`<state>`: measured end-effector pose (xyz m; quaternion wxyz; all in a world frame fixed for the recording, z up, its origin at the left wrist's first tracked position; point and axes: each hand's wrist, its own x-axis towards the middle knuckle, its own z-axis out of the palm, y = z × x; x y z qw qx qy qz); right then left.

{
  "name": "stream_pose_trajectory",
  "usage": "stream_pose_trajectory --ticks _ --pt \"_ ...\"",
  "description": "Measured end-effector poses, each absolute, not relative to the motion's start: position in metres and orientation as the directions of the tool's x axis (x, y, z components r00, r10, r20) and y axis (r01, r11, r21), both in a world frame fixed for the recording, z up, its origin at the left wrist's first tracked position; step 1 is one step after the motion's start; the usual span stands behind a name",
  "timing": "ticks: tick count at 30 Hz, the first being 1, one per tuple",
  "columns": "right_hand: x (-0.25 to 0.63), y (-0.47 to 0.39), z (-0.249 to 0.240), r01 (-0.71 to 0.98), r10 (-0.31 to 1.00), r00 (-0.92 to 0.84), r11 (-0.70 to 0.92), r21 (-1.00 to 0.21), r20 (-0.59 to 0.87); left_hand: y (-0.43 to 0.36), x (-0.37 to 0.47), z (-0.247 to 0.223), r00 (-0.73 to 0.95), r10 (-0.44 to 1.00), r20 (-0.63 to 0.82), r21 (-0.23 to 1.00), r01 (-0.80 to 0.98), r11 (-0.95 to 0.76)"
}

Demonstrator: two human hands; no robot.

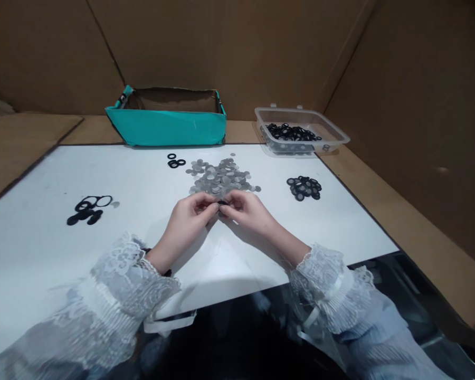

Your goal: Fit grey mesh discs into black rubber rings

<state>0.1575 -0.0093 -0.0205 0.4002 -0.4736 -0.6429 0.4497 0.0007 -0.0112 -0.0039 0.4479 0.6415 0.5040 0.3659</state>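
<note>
My left hand [193, 214] and my right hand [246, 208] meet at the middle of the white board, fingertips pinched together on one small black ring [222, 202]. Most of that ring is hidden by my fingers, so I cannot tell whether a disc sits in it. Just beyond my fingertips spreads a heap of small grey discs [221, 177]. Behind its left side lie a few loose black rings [173, 163]. Off to the right is a pile of black rings with grey centres [304, 188].
A turquoise open box [170, 128] stands at the back. A clear plastic tub [340, 140] at the back right holds many black rings [291, 133]. Black pieces and rings [85, 212] lie at left, beside one grey disc [115, 205]. Cardboard walls [237, 58] enclose the white board [142, 174].
</note>
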Motion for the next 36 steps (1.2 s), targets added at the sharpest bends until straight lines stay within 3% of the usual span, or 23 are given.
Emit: stream_pose_trajectory --ticks 5,13,18,23,27,31,36 --pt "0.1595 -0.0107 -0.0167 0.363 0.969 -0.189 0.217 -0.906 0.157 -0.0119 -0.0003 -0.0004 0.238 0.971 0.033 0.938 0.327 -0.112" --pt "0.1544 -0.0107 -0.0178 0.146 0.987 -0.055 0.160 -0.976 0.153 -0.0169 -0.0003 -0.0017 0.157 0.972 0.174 0.881 0.415 -0.225" --pt "0.1541 -0.0086 -0.0154 0.003 0.975 -0.224 0.005 -1.000 0.005 -0.0184 -0.0002 -0.0037 0.120 0.959 0.256 0.851 0.442 -0.283" --pt "0.1582 -0.0077 -0.0120 -0.031 0.950 -0.301 -0.097 -0.995 -0.083 -0.0180 0.0011 0.0001 0.166 0.976 0.141 0.921 0.341 -0.191" --pt "0.1590 -0.0087 -0.0128 0.109 0.964 -0.265 0.004 -0.994 -0.025 -0.0157 0.0017 0.0020 0.178 0.983 0.046 0.955 0.280 -0.095" --pt "0.1582 -0.0113 -0.0147 0.339 0.967 -0.210 0.212 -0.917 0.146 -0.0119 -0.0002 0.0006 0.200 0.980 0.005 0.950 0.305 -0.067" --pt "0.1559 -0.0135 -0.0144 0.287 0.974 -0.102 0.222 -0.932 0.201 -0.0140 -0.0015 0.0017 0.159 0.987 0.034 0.928 0.361 -0.090"
